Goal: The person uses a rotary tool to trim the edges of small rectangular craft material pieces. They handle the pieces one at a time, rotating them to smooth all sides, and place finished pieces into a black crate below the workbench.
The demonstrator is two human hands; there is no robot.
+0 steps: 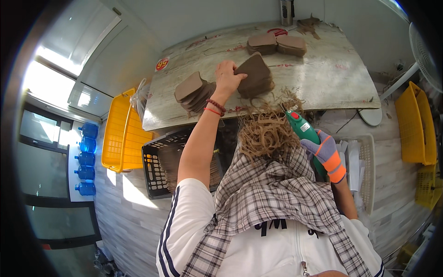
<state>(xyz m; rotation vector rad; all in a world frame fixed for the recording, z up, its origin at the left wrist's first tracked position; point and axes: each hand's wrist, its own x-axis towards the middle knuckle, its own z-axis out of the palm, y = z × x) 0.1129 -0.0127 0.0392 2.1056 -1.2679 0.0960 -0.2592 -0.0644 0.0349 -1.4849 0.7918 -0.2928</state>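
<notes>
My bare left hand (228,76) grips the left edge of a brown rounded pad on top of a stack (255,77), thumb over its face. Another fanned stack of brown pads (191,91) lies left of that hand on the table. My right hand (323,150), in a grey and orange glove, is closed around a green handheld power tool (302,126) with a red button. The tool's thin tip points at the table's front edge, apart from the stack. Curly brown trimmings (267,134) heap on the plaid cloth (263,189) over my lap.
Two more brown pad stacks (277,44) sit at the back of the worn table (323,78). Below its left edge stands a black crate (154,173) holding pads. Yellow crates (115,134) flank both sides. A white bin (367,171) and a fan (422,55) are at right.
</notes>
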